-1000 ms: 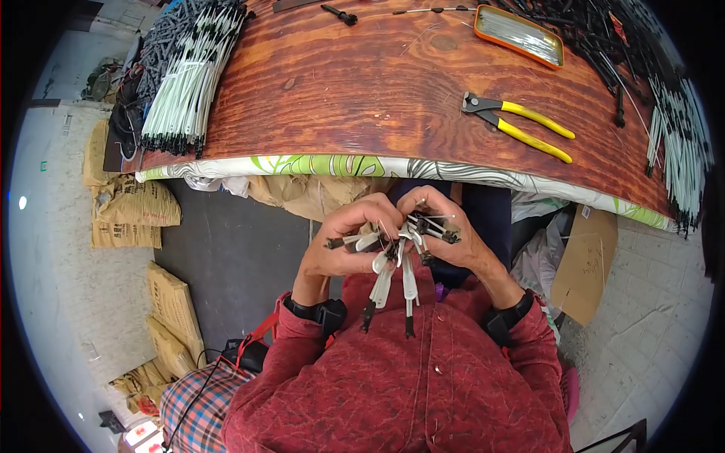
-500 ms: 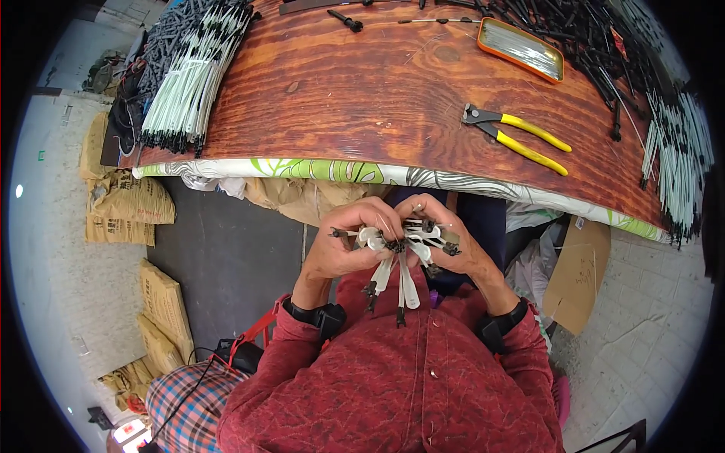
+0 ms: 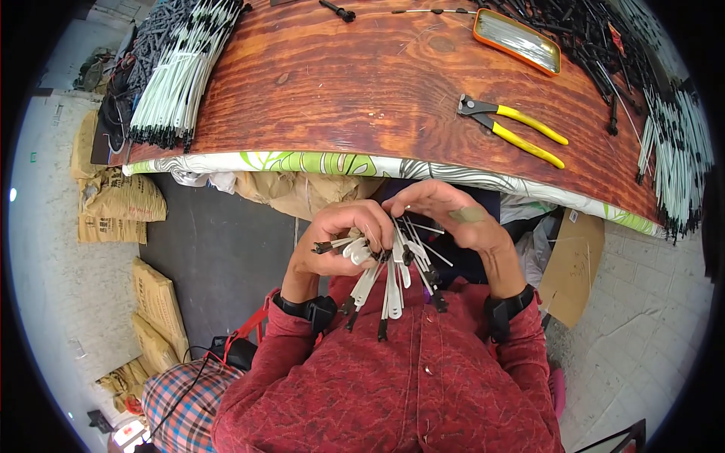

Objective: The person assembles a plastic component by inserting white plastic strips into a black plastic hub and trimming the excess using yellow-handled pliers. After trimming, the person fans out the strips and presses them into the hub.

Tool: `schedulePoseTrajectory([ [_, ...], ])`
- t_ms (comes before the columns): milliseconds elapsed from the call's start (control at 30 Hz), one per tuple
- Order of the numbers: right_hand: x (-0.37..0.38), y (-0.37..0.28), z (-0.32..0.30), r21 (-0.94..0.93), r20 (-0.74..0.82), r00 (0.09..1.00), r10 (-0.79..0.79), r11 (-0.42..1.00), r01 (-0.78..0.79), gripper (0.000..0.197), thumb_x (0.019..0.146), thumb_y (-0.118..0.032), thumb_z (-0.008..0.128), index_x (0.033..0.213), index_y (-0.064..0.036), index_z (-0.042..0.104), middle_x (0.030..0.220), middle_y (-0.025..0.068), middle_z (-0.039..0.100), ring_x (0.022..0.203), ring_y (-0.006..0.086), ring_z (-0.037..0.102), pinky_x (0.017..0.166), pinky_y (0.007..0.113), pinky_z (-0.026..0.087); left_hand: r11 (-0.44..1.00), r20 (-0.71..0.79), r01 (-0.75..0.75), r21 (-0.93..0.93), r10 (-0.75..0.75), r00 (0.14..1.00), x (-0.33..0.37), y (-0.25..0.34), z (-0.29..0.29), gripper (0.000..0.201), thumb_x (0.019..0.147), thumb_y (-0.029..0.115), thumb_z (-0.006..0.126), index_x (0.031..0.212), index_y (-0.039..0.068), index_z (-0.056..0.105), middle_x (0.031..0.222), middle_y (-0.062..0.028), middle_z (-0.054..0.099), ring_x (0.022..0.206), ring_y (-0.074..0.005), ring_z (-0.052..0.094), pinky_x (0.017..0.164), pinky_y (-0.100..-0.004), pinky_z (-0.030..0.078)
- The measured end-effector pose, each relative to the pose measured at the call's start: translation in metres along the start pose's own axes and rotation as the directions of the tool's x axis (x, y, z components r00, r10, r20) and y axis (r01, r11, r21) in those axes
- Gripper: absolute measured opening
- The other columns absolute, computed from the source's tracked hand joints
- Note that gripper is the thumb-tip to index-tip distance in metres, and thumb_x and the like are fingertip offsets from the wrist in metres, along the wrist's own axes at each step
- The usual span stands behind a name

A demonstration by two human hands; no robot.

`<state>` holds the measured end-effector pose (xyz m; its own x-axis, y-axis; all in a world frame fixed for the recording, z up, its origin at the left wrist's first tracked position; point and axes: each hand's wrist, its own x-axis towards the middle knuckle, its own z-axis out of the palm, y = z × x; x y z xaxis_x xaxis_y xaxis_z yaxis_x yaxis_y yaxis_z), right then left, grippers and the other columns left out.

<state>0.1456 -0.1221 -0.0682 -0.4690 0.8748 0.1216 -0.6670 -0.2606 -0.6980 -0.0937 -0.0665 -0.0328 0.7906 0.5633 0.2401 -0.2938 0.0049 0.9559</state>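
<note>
My left hand (image 3: 341, 240) is closed around a fan of short white cable pieces with black tips (image 3: 389, 275), held in front of my red shirt below the table edge. My right hand (image 3: 451, 217) sits beside it, fingers spread and touching the upper ends of the same pieces. The black tips hang down toward my chest. Both wrists wear dark bands.
A wooden table (image 3: 340, 83) lies ahead with a patterned cloth edge. On it are yellow-handled pliers (image 3: 513, 130), an orange-rimmed tray (image 3: 517, 41), a bundle of white cables (image 3: 177, 72) at left, more cables (image 3: 672, 151) at right. Tan sacks (image 3: 121, 200) lie on the floor.
The bunch of cable pieces has spread out more in my left hand. My right hand has loosened and its fingers have opened over the bunch.
</note>
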Motion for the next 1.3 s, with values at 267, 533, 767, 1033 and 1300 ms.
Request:
schedulePoseTrajectory([
  [267, 0.007, -0.018, 0.005, -0.396, 0.079, 0.995, 0.057, 0.918, -0.021, 0.050, 0.081, -0.013, 0.080, 0.124, -0.0004, 0.058, 0.120, 0.0074, 0.057, 0.116, 0.0190, 0.054, 0.106, 0.035, 0.040, 1.000, 0.012, 0.014, -0.002, -0.014, 1.000, 0.001, -0.002, -0.002, 0.019, 0.071, 0.009, 0.076, 0.085, 0.006, 0.063, 0.093, -0.0096, 0.067, 0.084, -0.0202, 0.062, 0.078, -0.0333, 0.049],
  [533, 0.016, -0.024, 0.009, -0.540, 0.112, 0.993, -0.019, 0.838, 0.078, 0.048, 0.072, -0.013, 0.079, 0.115, -0.0005, 0.062, 0.111, 0.0082, 0.059, 0.105, 0.0203, 0.059, 0.098, 0.034, 0.044, 0.999, -0.055, 0.047, -0.013, -0.048, 0.997, 0.000, -0.004, -0.003, 0.018, 0.071, 0.007, 0.075, 0.085, 0.005, 0.063, 0.093, -0.0098, 0.067, 0.087, -0.0200, 0.063, 0.080, -0.0331, 0.049],
  [767, 0.022, -0.033, 0.019, -0.715, 0.158, 0.983, -0.090, 0.677, 0.177, 0.036, 0.075, -0.009, 0.077, 0.108, -0.0028, 0.065, 0.105, 0.0074, 0.063, 0.100, 0.0208, 0.061, 0.092, 0.035, 0.047, 0.999, -0.045, 0.048, 0.001, -0.048, 0.998, 0.004, 0.001, -0.007, 0.017, 0.073, 0.005, 0.074, 0.086, 0.004, 0.063, 0.093, -0.0105, 0.066, 0.089, -0.0207, 0.063, 0.081, -0.0335, 0.050],
  [1033, 0.018, -0.017, 0.029, -0.745, 0.128, 0.967, -0.220, 0.622, 0.240, 0.027, 0.076, -0.006, 0.077, 0.100, -0.0031, 0.064, 0.096, 0.0057, 0.062, 0.089, 0.0206, 0.060, 0.082, 0.033, 0.048, 0.995, -0.073, 0.102, -0.009, -0.102, 0.992, -0.003, 0.005, 0.003, 0.020, 0.076, 0.010, 0.078, 0.088, 0.003, 0.064, 0.093, -0.0106, 0.065, 0.091, -0.0212, 0.062, 0.082, -0.0337, 0.049],
  [1300, 0.020, -0.017, 0.027, -0.711, 0.094, 0.959, -0.268, 0.656, 0.253, 0.022, 0.079, -0.006, 0.080, 0.094, -0.0015, 0.065, 0.093, 0.0052, 0.062, 0.086, 0.0185, 0.060, 0.077, 0.032, 0.048, 0.995, -0.121, 0.094, 0.015, -0.091, 0.988, -0.001, -0.002, 0.000, 0.021, 0.077, 0.012, 0.080, 0.088, 0.002, 0.065, 0.093, -0.0107, 0.064, 0.091, -0.0213, 0.061, 0.082, -0.0336, 0.047],
])
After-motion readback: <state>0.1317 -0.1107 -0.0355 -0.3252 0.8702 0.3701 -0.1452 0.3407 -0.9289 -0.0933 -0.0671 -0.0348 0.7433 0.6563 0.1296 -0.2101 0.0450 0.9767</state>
